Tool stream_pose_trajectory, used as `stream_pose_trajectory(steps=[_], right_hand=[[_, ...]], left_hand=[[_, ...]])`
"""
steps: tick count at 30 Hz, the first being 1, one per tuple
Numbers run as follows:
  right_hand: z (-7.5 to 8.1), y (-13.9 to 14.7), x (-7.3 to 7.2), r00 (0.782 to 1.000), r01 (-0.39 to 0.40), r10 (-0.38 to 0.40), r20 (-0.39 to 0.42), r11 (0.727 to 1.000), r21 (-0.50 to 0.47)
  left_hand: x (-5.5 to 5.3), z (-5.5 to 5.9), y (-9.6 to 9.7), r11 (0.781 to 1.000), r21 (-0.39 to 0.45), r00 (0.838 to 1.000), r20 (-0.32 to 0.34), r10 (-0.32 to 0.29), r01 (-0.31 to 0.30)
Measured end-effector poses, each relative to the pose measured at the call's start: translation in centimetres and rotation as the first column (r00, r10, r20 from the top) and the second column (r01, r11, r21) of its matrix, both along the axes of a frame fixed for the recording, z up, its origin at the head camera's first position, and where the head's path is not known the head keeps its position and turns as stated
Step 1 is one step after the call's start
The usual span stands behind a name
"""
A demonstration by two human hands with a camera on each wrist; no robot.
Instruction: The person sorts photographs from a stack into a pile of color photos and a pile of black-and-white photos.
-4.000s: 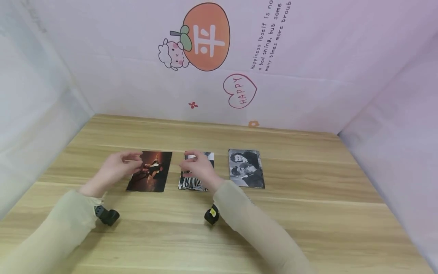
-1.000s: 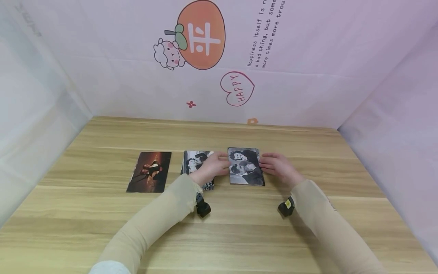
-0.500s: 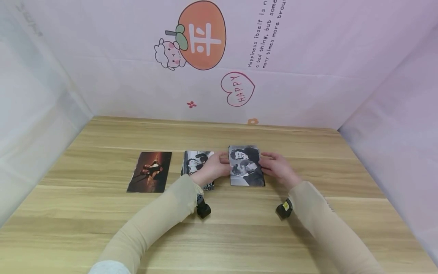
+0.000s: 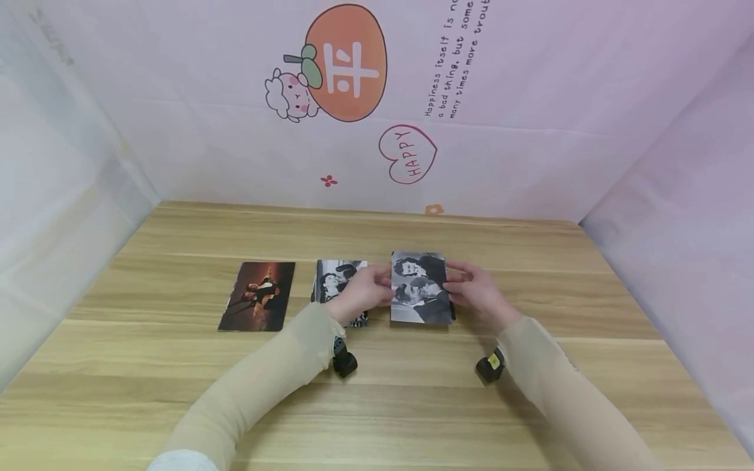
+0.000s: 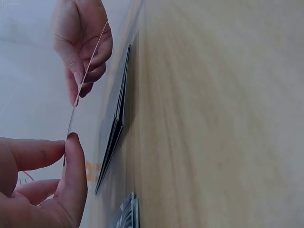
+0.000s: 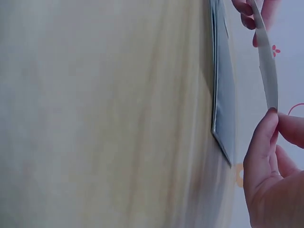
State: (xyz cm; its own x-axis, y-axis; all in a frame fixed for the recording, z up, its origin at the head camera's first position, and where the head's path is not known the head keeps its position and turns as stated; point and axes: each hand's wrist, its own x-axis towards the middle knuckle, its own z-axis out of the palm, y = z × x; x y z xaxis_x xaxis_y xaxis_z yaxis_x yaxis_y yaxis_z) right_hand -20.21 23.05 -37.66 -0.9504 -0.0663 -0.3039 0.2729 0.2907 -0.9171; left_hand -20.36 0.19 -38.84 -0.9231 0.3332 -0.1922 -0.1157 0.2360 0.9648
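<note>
A black-and-white photo card (image 4: pixel 420 291) showing two people is held at its left and right sides, raised above the rightmost stack of cards (image 5: pixel 117 111). My left hand (image 4: pixel 362 289) pinches its left edge between thumb and fingers, reaching across the middle stack of cards (image 4: pixel 331 278). On the opposite edge, my right hand (image 4: pixel 480 291) pinches it the same way. Seen edge-on in the right wrist view, the lifted card (image 6: pixel 267 66) looks thin and slightly bowed, well apart from the stack (image 6: pixel 224 90) lying below it.
A dark reddish photo card (image 4: pixel 259 297) with a figure on it lies at the left of the wooden table (image 4: pixel 377 418). Printed fabric walls (image 4: pixel 506 170) enclose the table at the back and sides. A small black camera sits on each wrist.
Both hands have moved right from the left and middle cards to the rightmost stack. At first beside the stack, they now pinch its top card, which has come up off it.
</note>
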Motion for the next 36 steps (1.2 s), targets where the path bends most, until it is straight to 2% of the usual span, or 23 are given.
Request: stream_pose_trajectory(steps=[5,12,21,26,30,36], right_hand=[[-0.1,-0.1,0.6,1.000,-0.001,0.001,-0.028,1.000,-0.012],[-0.5,-1.2,1.4,0.999,0.003,-0.009,-0.052,0.994,-0.106],[-0.4,-3.9,1.3,0.998,0.021,-0.030,-0.051,0.986,-0.164],[-0.4,-5.5,1.4,0.998,0.034,-0.043,-0.040,0.975,-0.220],[-0.5,-6.5,1.2,0.999,0.035,-0.043,-0.033,0.974,-0.223],[-0.6,-8.1,0.8,0.999,0.037,-0.039,-0.009,0.981,-0.189]], left_hand=[[0.3,0.3,-0.6,1.000,-0.002,1.000,-0.010,-0.013,0.013],[0.9,0.2,-2.2,0.999,-0.011,0.999,-0.033,-0.035,0.035],[1.2,0.9,-5.0,0.998,-0.034,0.993,-0.108,-0.047,0.044],[1.2,0.9,-6.5,0.998,-0.048,0.993,-0.113,-0.038,0.033],[1.2,0.8,-7.5,0.997,-0.068,0.990,-0.135,-0.042,0.033],[1.7,0.9,-8.9,0.993,-0.113,0.991,-0.132,-0.032,0.017]])
